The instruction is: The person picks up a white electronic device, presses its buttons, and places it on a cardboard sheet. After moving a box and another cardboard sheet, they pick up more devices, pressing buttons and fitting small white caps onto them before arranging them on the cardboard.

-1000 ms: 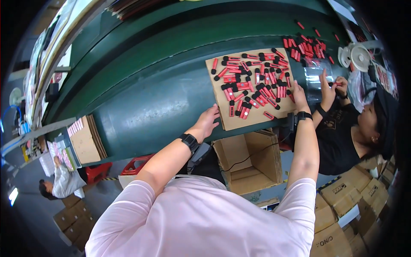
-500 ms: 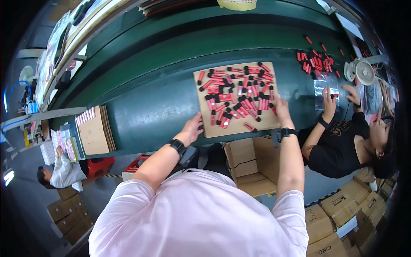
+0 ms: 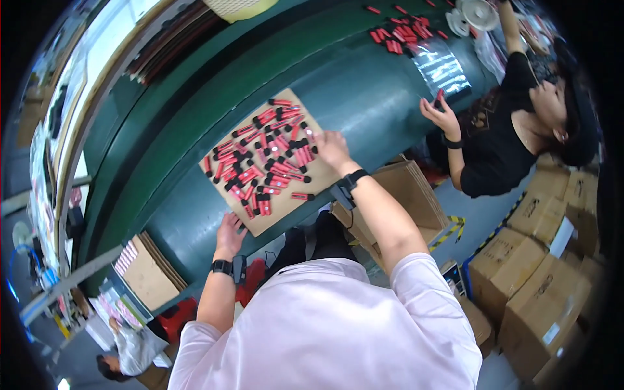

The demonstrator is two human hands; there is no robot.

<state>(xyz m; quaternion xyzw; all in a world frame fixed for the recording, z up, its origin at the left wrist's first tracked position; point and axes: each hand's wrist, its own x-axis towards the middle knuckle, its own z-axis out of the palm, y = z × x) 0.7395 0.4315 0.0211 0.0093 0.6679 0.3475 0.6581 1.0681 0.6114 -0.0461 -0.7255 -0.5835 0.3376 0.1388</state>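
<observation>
Head view: the right hand [image 3: 334, 149] grasps the card [image 3: 279, 211] on the desk [image 3: 364, 107]; the left hand [image 3: 230, 235] touches its opposite edge, grip unclear. Red tubes [image 3: 275, 147] lie on it. Positioning seems in hand; moving it calls for keeping level.

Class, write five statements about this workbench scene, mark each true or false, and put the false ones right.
1. Red pieces with black ends lie on a cardboard sheet. True.
2. The right hand is on a white fan. False: it is at the sheet's edge.
3. The left hand is at the sheet's edge. True.
4. The open cardboard box stands on the bench. False: it stands lower, by the bench's near edge.
5. A second red heap lies apart from the sheet. True.
</observation>
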